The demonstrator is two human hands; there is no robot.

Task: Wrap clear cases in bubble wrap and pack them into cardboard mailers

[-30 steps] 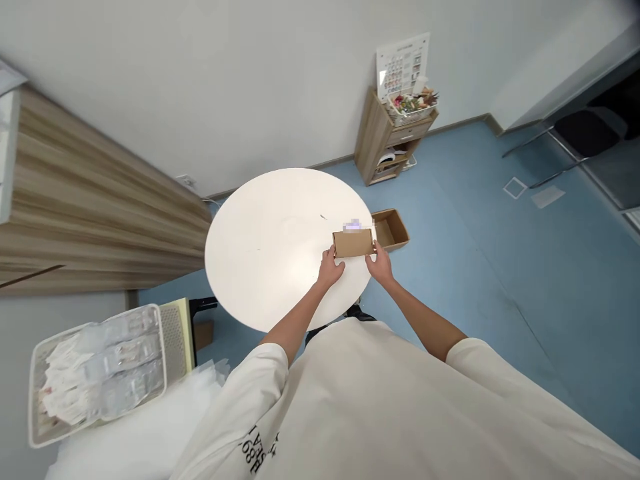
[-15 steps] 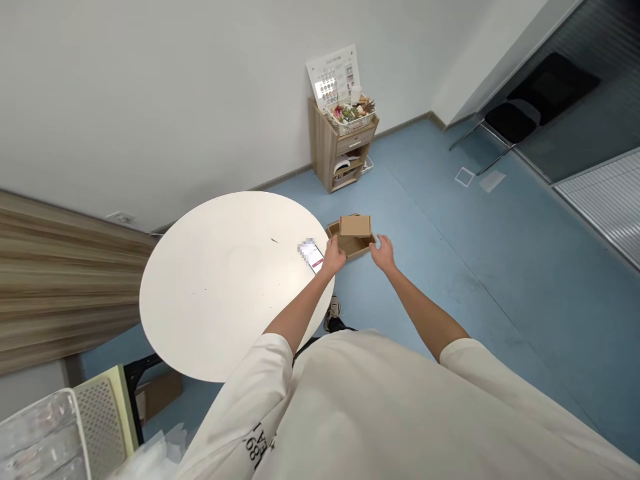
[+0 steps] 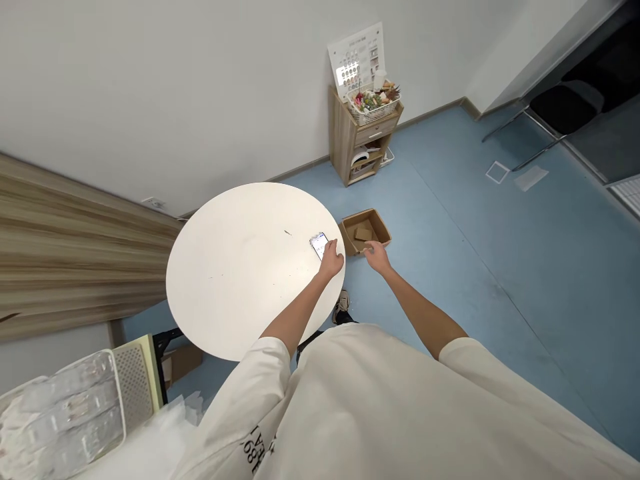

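Note:
A small cardboard box (image 3: 363, 234) lies at the bottom of a larger open brown bin (image 3: 381, 227) on the floor beyond the table's right edge. My left hand (image 3: 332, 259) is in front of the phone (image 3: 319, 244), covering its lower end, near the rim of the round white table (image 3: 240, 280). Its fingers point forward and apart, with nothing in them. My right hand (image 3: 377, 257) is by the near side of the bin, fingers spread and holding nothing. From this angle I cannot tell whether it touches the bin.
Against the wall stands a wooden cabinet (image 3: 341, 133) bearing a white basket (image 3: 373, 115) of dried flowers. A black chair (image 3: 565, 110) is at the far right. Clear plastic containers (image 3: 75, 407) fill a white crate at the lower left. Dark marks dot the tabletop.
The small cardboard box has left the space between my hands and now rests inside the bin. Both hands are empty and still apart. The view has shifted, so the scene sits further right.

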